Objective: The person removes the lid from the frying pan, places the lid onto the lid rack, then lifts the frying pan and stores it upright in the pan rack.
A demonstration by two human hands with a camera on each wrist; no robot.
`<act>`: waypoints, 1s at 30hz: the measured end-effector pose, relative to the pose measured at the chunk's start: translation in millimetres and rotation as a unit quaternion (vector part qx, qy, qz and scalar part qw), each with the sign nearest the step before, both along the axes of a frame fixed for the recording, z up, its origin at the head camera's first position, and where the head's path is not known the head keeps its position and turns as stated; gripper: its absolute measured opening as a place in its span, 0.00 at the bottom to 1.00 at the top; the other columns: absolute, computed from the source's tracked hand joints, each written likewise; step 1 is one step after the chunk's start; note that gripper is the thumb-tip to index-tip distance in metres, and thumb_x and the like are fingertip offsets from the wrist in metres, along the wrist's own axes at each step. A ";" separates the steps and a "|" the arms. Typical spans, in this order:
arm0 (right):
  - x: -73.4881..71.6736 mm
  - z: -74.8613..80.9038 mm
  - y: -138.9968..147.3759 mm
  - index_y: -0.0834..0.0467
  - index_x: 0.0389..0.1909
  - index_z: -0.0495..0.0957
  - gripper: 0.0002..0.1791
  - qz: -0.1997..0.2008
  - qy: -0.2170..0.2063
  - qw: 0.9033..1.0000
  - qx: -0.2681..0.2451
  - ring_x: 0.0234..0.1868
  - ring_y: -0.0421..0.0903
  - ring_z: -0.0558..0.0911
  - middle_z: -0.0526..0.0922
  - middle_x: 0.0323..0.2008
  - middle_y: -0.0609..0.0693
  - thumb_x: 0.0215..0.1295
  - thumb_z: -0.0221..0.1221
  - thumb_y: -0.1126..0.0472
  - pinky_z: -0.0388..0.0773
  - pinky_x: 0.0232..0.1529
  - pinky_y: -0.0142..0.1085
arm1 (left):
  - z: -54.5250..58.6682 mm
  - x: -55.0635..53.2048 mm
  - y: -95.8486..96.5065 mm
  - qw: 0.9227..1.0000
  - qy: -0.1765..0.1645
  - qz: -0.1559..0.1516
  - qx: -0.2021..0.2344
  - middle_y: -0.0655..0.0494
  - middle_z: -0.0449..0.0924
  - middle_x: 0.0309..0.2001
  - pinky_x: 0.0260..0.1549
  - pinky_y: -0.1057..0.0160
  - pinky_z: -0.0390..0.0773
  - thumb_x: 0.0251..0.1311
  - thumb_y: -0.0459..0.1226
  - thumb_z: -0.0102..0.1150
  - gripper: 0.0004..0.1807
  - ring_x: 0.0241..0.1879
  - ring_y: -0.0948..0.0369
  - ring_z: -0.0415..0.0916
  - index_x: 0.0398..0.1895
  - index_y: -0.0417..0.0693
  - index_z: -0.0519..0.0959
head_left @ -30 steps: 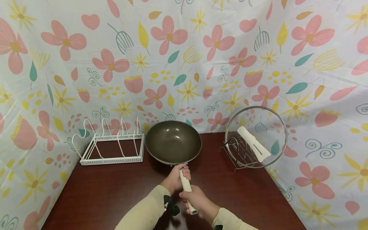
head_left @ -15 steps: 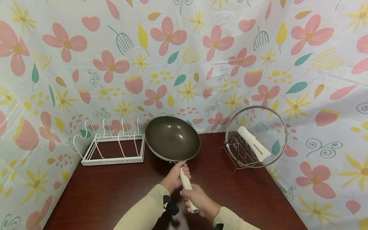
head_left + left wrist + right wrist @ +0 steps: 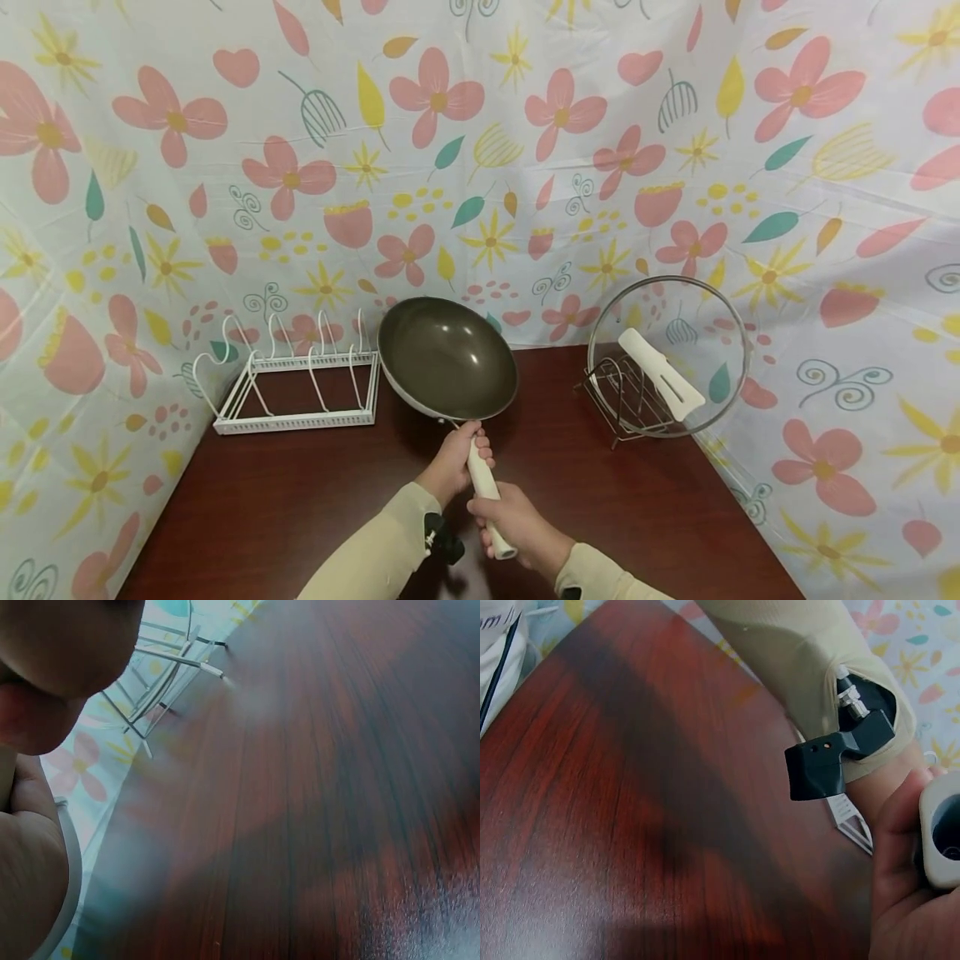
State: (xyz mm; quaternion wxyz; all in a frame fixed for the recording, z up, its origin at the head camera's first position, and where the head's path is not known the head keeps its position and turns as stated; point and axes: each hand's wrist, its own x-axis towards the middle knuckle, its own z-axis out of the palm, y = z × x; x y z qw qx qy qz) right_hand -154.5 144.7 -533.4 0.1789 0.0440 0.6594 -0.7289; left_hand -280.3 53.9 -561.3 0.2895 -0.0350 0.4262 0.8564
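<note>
Both L hand & R hand: fingers curled rnd handle of tilted pan

The wok looks smooth and glossy, the table like shiny wood.

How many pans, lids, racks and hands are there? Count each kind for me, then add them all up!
Pans: 1, the dark pan
Lids: 1, the glass lid
Racks: 2, the white rack and the dark wire rack
Hands: 2, the left hand and the right hand
Total: 6
</note>
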 end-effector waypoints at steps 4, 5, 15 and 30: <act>1.6 -0.7 0.7 0.66 0.41 0.64 0.18 -0.002 0.015 1.000 0.022 0.10 0.40 0.71 0.72 0.18 0.52 0.57 0.58 0.60 0.69 0.09 0.33 | -3.0 0.2 -0.9 0.999 0.017 0.018 -0.030 0.62 0.58 0.15 0.14 0.67 0.65 0.62 0.39 0.43 0.12 0.12 0.68 0.57 0.21 0.48 0.61; 2.2 -0.6 0.8 0.66 0.41 0.64 0.18 0.000 0.015 0.999 0.028 0.10 0.41 0.71 0.72 0.19 0.53 0.58 0.58 0.60 0.70 0.09 0.34 | -4.1 0.1 -0.9 0.999 0.019 0.020 -0.035 0.62 0.58 0.15 0.14 0.67 0.65 0.61 0.38 0.43 0.12 0.12 0.67 0.57 0.21 0.48 0.61; 5.0 -2.0 -3.4 0.64 0.40 0.63 0.17 -0.016 -0.001 0.998 0.066 0.09 0.40 0.68 0.71 0.17 0.51 0.55 0.58 0.60 0.66 0.08 0.33 | -7.0 0.5 1.2 0.996 0.040 0.030 -0.075 0.60 0.58 0.15 0.14 0.65 0.67 0.57 0.36 0.44 0.09 0.12 0.66 0.59 0.21 0.46 0.61; 5.9 -14.4 -3.7 0.63 0.39 0.62 0.20 -0.018 0.010 0.999 0.039 0.07 0.39 0.64 0.67 0.13 0.48 0.57 0.60 0.56 0.64 0.06 0.34 | -1.5 5.1 -2.6 0.986 0.080 0.025 -0.144 0.58 0.61 0.15 0.16 0.63 0.72 0.60 0.38 0.44 0.11 0.14 0.63 0.62 0.21 0.46 0.61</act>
